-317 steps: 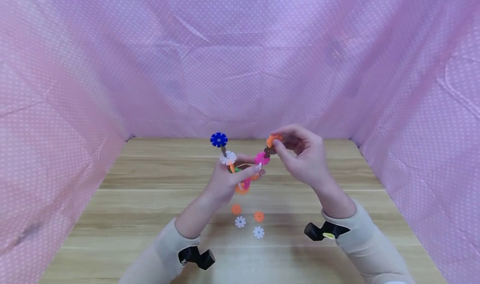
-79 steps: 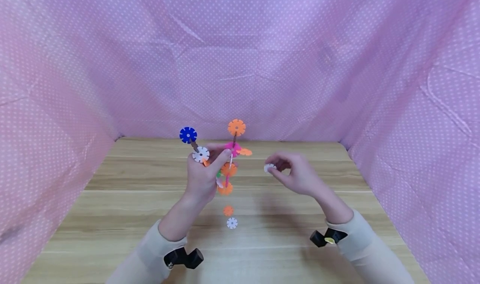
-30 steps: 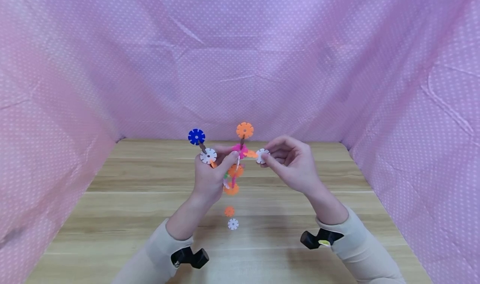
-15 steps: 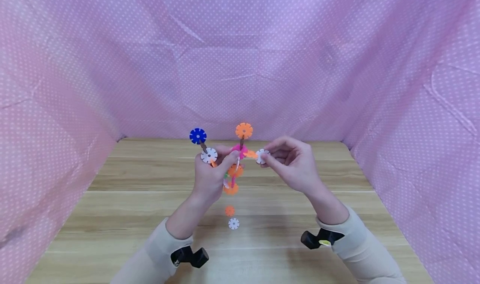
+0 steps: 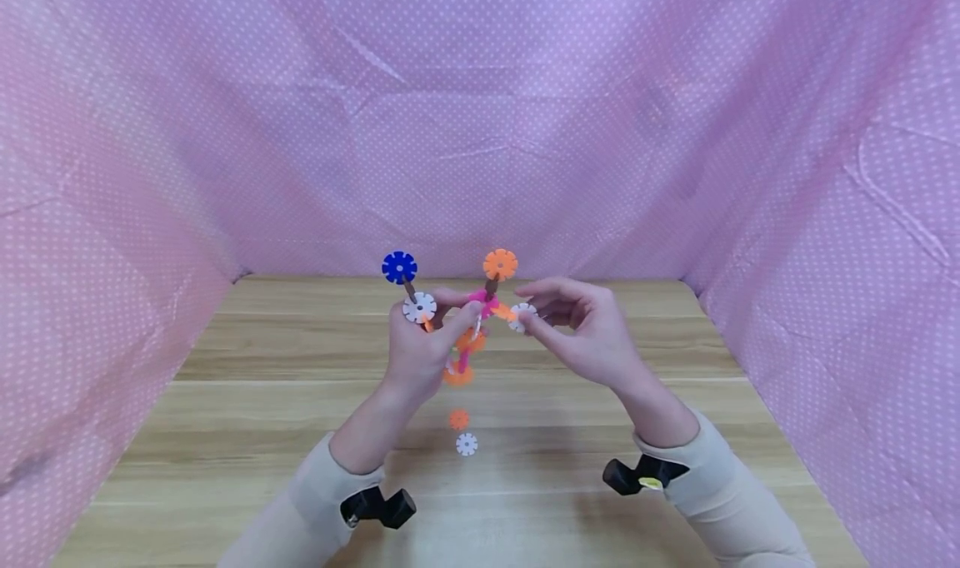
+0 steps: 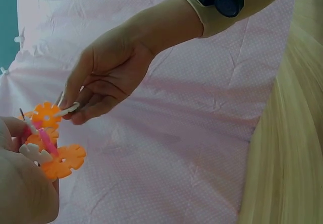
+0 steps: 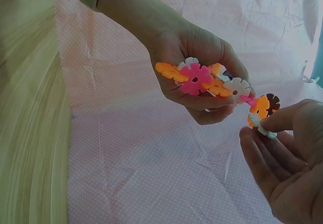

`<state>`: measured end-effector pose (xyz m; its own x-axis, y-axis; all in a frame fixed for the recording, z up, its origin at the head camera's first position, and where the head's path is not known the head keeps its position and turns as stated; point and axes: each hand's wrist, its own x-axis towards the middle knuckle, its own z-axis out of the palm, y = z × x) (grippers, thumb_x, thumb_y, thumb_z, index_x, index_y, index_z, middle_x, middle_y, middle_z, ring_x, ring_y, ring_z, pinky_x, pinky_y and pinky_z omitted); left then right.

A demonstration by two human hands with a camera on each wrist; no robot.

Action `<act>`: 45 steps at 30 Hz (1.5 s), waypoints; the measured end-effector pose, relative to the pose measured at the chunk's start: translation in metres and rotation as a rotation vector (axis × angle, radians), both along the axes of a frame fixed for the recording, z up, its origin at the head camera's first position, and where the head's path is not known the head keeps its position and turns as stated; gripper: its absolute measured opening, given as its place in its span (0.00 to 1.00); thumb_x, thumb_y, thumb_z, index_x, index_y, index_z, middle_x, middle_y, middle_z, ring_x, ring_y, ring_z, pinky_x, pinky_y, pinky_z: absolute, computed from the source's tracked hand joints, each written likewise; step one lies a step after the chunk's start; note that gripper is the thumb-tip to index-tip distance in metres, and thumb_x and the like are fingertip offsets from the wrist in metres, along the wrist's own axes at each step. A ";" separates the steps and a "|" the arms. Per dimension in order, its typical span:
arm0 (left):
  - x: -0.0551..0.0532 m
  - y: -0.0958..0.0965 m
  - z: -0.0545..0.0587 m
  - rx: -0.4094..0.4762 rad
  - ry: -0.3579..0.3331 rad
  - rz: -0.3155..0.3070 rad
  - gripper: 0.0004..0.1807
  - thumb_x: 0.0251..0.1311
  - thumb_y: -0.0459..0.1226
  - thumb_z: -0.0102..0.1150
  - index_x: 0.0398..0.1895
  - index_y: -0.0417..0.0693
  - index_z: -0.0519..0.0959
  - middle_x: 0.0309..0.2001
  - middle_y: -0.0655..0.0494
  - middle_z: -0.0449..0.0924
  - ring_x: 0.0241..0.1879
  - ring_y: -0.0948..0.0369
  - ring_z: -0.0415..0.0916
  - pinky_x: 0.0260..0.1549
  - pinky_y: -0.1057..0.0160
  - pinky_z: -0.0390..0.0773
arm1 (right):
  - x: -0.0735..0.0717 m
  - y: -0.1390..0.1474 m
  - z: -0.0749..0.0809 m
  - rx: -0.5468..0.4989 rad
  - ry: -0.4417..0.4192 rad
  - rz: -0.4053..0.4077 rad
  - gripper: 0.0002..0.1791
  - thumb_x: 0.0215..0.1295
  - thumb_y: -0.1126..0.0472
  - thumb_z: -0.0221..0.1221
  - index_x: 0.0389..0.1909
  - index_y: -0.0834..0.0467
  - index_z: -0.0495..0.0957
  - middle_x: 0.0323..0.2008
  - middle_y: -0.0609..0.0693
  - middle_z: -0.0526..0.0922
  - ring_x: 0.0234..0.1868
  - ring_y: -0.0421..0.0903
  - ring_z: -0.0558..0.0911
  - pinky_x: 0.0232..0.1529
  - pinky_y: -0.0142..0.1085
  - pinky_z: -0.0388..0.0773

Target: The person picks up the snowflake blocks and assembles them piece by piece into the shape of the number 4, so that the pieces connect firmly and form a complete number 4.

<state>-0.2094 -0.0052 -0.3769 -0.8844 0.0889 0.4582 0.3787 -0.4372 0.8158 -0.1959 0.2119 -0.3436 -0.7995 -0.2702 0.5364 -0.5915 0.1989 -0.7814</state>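
My left hand (image 5: 423,343) grips a chain of interlocking plastic snowflake discs (image 7: 196,79) in pink, orange, white, brown and blue, held up over the table. A blue disc (image 5: 399,267) and a white one stick out on its left side. At the upper right an orange disc (image 5: 500,264) stands on a brown one joined to the pink disc. My right hand (image 5: 588,331) pinches a white snowflake disc (image 5: 522,317) between thumb and fingers, its edge at the slot of a tilted orange disc (image 6: 46,115). The left palm and fingers hide part of the chain.
A loose orange disc (image 5: 459,419) and a loose white disc (image 5: 467,444) lie on the wooden table (image 5: 285,435) in front of the hands. Pink dotted cloth (image 5: 480,135) hangs around the back and sides.
Earlier, my right hand held an orange disc, then brought a white disc leftward to the chain. In the last half second the chain's right end has tilted slightly and the right index finger has lifted.
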 end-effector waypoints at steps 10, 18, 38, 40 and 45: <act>0.000 -0.006 0.002 -0.052 0.042 0.036 0.19 0.57 0.19 0.68 0.37 0.55 0.89 0.36 0.65 0.93 0.41 0.63 0.89 0.42 0.68 0.91 | 0.001 0.001 -0.003 0.023 0.003 0.042 0.07 0.64 0.80 0.66 0.39 0.67 0.86 0.34 0.56 0.88 0.30 0.40 0.85 0.31 0.29 0.88; -0.001 -0.010 0.003 -0.088 0.058 0.092 0.19 0.54 0.19 0.69 0.52 0.30 0.83 0.39 0.67 0.92 0.44 0.64 0.89 0.46 0.67 0.91 | 0.000 0.002 -0.009 -0.114 -0.017 0.053 0.06 0.63 0.82 0.64 0.40 0.74 0.83 0.34 0.42 0.89 0.30 0.42 0.88 0.36 0.33 0.93; 0.005 0.023 -0.014 0.168 -0.095 -0.129 0.11 0.62 0.32 0.75 0.43 0.54 0.86 0.38 0.62 0.88 0.37 0.66 0.84 0.40 0.69 0.90 | 0.001 -0.009 -0.012 -0.400 0.001 0.007 0.14 0.62 0.86 0.62 0.42 0.66 0.84 0.38 0.46 0.91 0.38 0.41 0.91 0.39 0.42 0.95; 0.006 0.031 -0.012 0.194 -0.105 -0.124 0.10 0.60 0.36 0.79 0.41 0.57 0.87 0.37 0.63 0.89 0.36 0.66 0.84 0.40 0.70 0.89 | 0.001 -0.011 -0.014 -0.398 -0.001 0.008 0.13 0.62 0.86 0.63 0.42 0.68 0.83 0.37 0.46 0.91 0.38 0.41 0.91 0.39 0.42 0.95; 0.006 0.043 -0.004 0.218 -0.070 -0.047 0.11 0.62 0.32 0.76 0.40 0.60 0.89 0.39 0.66 0.90 0.43 0.67 0.86 0.49 0.71 0.87 | 0.003 -0.017 -0.018 -0.394 -0.008 0.032 0.10 0.61 0.86 0.63 0.41 0.73 0.79 0.35 0.46 0.90 0.36 0.41 0.91 0.38 0.43 0.95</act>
<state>-0.2032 0.0376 -0.3810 -0.9120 0.0362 0.4086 0.2997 -0.6213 0.7240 -0.1931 0.1954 -0.3617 -0.7987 -0.0696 0.5978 -0.5861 -0.1353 -0.7989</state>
